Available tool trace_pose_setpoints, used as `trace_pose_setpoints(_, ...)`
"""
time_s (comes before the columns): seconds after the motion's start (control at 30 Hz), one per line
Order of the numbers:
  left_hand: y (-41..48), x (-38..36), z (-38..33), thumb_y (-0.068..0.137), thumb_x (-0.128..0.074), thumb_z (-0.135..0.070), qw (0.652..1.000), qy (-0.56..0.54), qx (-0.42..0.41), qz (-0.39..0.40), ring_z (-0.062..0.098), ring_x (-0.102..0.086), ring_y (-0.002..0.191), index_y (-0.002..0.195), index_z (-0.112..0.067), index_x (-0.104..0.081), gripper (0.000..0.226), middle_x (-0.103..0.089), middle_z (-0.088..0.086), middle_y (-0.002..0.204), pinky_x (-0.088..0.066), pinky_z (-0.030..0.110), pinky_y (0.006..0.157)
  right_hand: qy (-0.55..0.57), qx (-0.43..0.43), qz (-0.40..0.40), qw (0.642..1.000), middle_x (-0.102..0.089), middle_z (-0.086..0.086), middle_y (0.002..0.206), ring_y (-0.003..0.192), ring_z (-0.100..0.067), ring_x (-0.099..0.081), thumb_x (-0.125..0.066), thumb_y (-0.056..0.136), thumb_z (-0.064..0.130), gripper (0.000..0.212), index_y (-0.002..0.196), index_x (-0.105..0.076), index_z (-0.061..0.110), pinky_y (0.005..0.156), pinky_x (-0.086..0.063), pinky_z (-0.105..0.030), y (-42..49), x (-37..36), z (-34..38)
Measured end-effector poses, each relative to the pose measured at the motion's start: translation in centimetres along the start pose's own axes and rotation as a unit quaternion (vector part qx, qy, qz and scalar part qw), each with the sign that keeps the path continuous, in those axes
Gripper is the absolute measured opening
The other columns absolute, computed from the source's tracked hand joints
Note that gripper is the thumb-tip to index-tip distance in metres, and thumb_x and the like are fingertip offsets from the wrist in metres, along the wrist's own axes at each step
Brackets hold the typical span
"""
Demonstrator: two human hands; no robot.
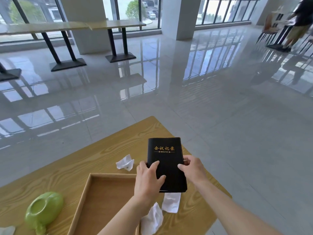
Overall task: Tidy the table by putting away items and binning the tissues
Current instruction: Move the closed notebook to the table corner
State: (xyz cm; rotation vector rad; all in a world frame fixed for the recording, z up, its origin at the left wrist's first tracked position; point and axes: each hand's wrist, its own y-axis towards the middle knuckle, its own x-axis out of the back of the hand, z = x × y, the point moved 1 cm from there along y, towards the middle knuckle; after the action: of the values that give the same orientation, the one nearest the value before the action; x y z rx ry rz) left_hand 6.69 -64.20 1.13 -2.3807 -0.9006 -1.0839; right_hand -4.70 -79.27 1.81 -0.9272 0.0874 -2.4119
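A black notebook [165,155] with gold lettering is held above the wooden table [94,156], near its right edge. My left hand [148,179] grips its left side, thumb on the cover. My right hand [192,168] grips its right edge. A crumpled white tissue [125,162] lies on the table left of the notebook. Two more tissues lie nearer me, one below the notebook [171,201] and one beside my left forearm [152,219]. An open brown wooden tray [88,189] sits left of my hands, with nothing showing inside.
A green bowl [43,211] lies upside down at the table's left. Another white tissue [6,230] shows at the bottom left corner. Glossy tiled floor lies beyond the table, with long tables [71,26] by the windows. A person [299,21] stands far right.
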Motion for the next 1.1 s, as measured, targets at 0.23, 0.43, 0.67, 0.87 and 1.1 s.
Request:
trace_pose_setpoints(0.23,4.0,-4.0,-2.5,0.088,-0.065,-0.040,0.996,-0.009,0.065,0.056,0.021,-0.034,0.126,0.146,-0.033,-0.034,0.067,-0.036,0.004,0.131,-0.038,0.036,0.104,-0.040,-0.012,0.022,0.999,-0.075,0.001,0.098,0.092,-0.019,-0.067,-0.072,0.086,0.014,0.022,0.107,-0.073,0.020,0.084,-0.056,-0.037,6.3,1.5,-2.1)
trace_pose_setpoints(0.43,6.1,-7.3,-3.4,0.087,-0.067,-0.032,0.985,-0.045,0.134,0.095,0.026,-0.034,0.127,0.145,-0.028,-0.033,0.067,-0.034,0.008,0.134,-0.041,0.037,0.102,-0.079,-0.001,0.054,0.995,-0.075,0.000,0.105,0.097,-0.022,-0.068,-0.072,0.084,0.011,0.030,0.112,-0.070,0.022,0.087,-0.055,-0.037,11.5,1.0,-3.3)
trace_pose_setpoints(0.67,6.7,-9.5,-3.6,0.088,-0.069,-0.027,0.981,-0.044,0.159,0.102,0.031,-0.014,0.147,0.150,-0.023,-0.025,0.076,-0.010,0.014,0.159,-0.032,0.041,0.114,-0.138,0.016,0.064,0.988,-0.067,-0.006,0.127,0.116,-0.024,-0.063,-0.070,0.090,0.015,0.044,0.132,-0.056,0.019,0.093,-0.053,-0.035,14.6,-1.3,-4.4)
trace_pose_setpoints(0.87,7.1,-10.0,-2.8,0.084,-0.069,-0.037,0.985,0.134,-0.011,0.111,0.034,0.008,0.149,0.152,-0.027,-0.018,0.086,0.001,0.017,0.162,-0.013,0.046,0.120,-0.158,0.077,0.067,0.982,-0.062,-0.001,0.132,0.119,-0.020,-0.060,-0.074,0.087,0.024,0.054,0.136,-0.053,0.022,0.095,-0.053,-0.033,14.3,-1.8,-4.5)
trace_pose_setpoints(1.1,7.8,-10.7,-1.0,0.086,-0.067,-0.017,0.973,0.189,-0.079,0.104,0.038,0.013,0.148,0.151,-0.023,-0.021,0.079,0.002,0.023,0.161,-0.014,0.047,0.120,-0.230,0.104,0.082,0.964,-0.055,-0.004,0.140,0.128,-0.022,-0.053,-0.071,0.091,0.026,0.058,0.144,-0.048,0.018,0.103,-0.048,-0.035,13.9,-3.1,-5.2)
